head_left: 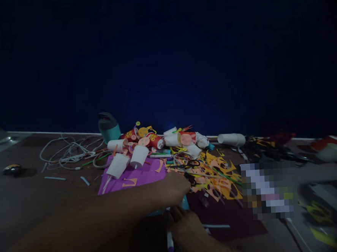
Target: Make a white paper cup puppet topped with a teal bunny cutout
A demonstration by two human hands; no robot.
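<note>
A white marker [170, 240] with a purple end is in my right hand [188, 225], low in the middle of the view. The fingers are curled around its upper part. My left hand [178, 184] reaches in from the left, just above my right hand. Its fingers look curled in, and whatever they hold, if anything, is hidden. Light blue paper [185, 204] shows partly under both hands. Black-handled scissors [194, 163] lie just beyond my left hand. Yellow and orange paper scraps [216, 168] spread to its right. Purple paper [148, 173] lies beyond my left forearm.
White paper cups [139, 156] and red cups [155, 141] lie tumbled at the back. A teal bottle [110, 129] stands behind a white cable coil [70, 153]. Far left sits a computer mouse [12, 169]. Stacked white cups [231, 139] lie right of centre. A blurred-out phone-like object [268, 190] is at right.
</note>
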